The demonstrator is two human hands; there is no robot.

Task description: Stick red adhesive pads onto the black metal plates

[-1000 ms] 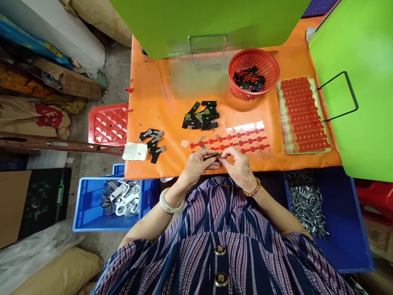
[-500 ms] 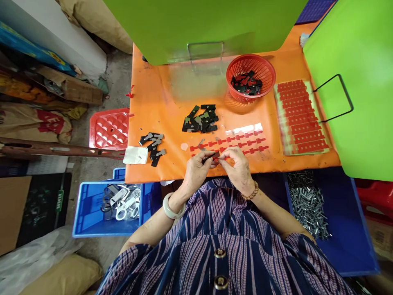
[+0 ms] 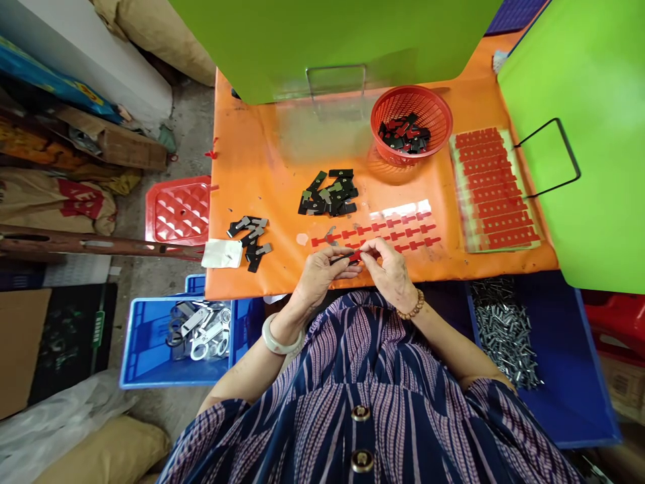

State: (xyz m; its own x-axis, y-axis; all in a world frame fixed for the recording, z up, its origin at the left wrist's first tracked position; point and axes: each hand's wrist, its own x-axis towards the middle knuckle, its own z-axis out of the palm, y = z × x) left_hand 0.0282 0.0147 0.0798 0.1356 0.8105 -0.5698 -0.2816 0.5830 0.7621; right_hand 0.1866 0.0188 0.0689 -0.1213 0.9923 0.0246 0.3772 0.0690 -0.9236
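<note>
My left hand [image 3: 316, 275] is closed around a thin black flat piece [image 3: 343, 258], held just above the front edge of the table. At its right end a small red piece [image 3: 355, 255] shows between the two hands. The thumb and fingertips of my right hand [image 3: 392, 275] pinch this red piece, partly covering it. Just beyond my hands, rows of red key-shaped pieces [image 3: 398, 235] lie on the table. Farther back sits a pile of black flat pieces [image 3: 330, 195] with metal tabs, and a smaller group of black pieces [image 3: 252, 236] lies to the left.
A red basket [image 3: 439, 128] holding black and red pieces stands at the back of the orange table [image 3: 252, 148]. Sheets of red pieces [image 3: 496, 191] lie at right. Green boards [image 3: 599, 134] rise behind and right. Blue bins [image 3: 151, 356] with metal parts flank my lap.
The black piece has tilted and now shows as a narrow edge. My left fingers have straightened somewhat, and my right fingertips have shifted slightly upward at the red piece.
</note>
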